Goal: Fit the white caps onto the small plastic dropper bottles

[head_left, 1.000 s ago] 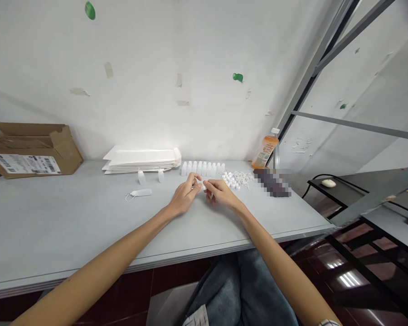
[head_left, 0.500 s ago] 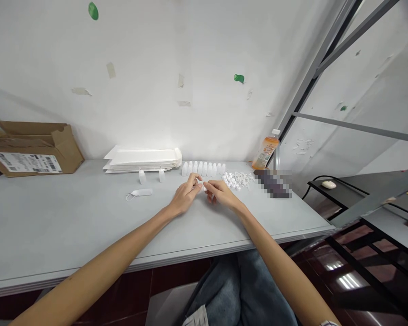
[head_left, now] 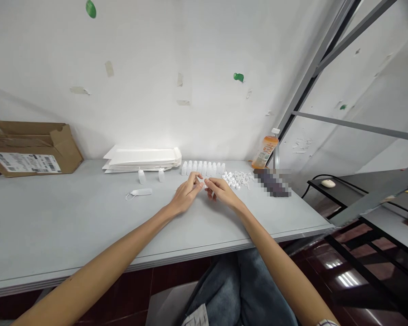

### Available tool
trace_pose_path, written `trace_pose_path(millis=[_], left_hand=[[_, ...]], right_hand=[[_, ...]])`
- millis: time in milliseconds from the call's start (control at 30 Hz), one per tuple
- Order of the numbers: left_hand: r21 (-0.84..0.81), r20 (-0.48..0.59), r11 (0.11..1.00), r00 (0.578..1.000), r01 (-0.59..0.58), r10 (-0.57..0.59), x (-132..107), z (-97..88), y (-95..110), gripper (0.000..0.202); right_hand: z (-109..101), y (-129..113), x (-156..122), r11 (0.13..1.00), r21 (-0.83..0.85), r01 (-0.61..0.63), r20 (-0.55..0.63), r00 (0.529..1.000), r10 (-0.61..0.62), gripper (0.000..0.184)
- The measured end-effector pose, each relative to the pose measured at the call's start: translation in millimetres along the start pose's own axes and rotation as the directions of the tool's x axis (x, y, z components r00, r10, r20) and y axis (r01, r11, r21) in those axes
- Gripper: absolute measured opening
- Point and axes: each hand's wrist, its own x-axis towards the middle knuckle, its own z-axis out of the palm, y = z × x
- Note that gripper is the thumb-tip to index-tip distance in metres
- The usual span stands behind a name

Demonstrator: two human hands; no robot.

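Note:
My left hand (head_left: 187, 194) and my right hand (head_left: 221, 191) meet just above the table, thumbs and fingertips closed around a small white plastic piece (head_left: 204, 183). Its shape is mostly covered by the fingers, and whatever else lies inside my left hand is hidden. Behind the hands stand several small translucent white dropper bottles (head_left: 204, 168) without caps, packed in rows. To their right lie a pile of small white caps (head_left: 231, 179) and a heap of thin white tips (head_left: 244, 179).
Two bottles with tips (head_left: 142, 177) stand left of my hands, near a bottle lying with a looped strip (head_left: 141, 192). White envelopes (head_left: 143, 159), a cardboard box (head_left: 34, 149), an orange drink bottle (head_left: 265, 151) and a blurred dark item (head_left: 274, 183) line the table's back.
My fingertips have drawn slightly closer around the white piece, so less of it shows. Otherwise the hands and the things on the table stay in place; the view shifts a little.

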Motion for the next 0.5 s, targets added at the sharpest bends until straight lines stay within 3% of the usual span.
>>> trace_pose_path(millis=[300,500], left_hand=[[0.023,-0.114,1.0,0.993,-0.017,0.019,6,2.4,-13,0.025],[-0.018,-0.127,0.999,0.991,-0.035,0.033,8,-0.5,-12,0.043]], right_hand=[[-6,-4,-3,0.995,0.065,0.077,-0.038,0.996,-0.075,0.034],[-5,-2,-2,0.993,0.071,0.1,-0.073,0.993,-0.095,0.036]])
